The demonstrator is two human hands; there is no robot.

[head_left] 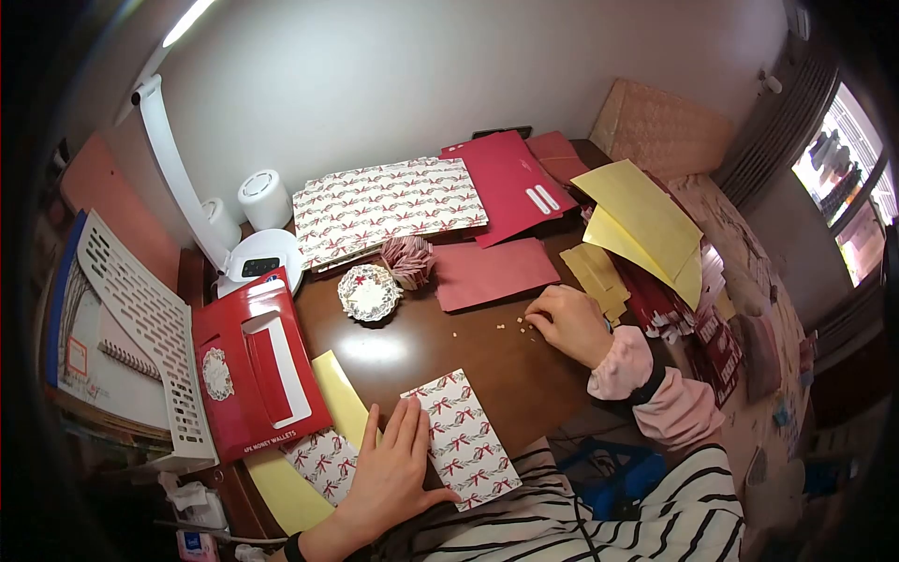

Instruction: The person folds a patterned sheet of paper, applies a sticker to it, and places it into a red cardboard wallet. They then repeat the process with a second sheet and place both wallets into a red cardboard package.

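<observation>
Lower centre: open left hand (389, 473) presses a bow-patterned card (468, 436) flat. Centre right: right hand (565, 320) curls over tiny scraps (510, 328) on the surface (412, 347), grip unclear; gathering them likely needs fine pinching.

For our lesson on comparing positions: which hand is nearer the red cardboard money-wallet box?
Left. The left hand lies flat just right of the red cardboard money-wallet box; the right hand rests much farther right on the brown wooden table.
</observation>
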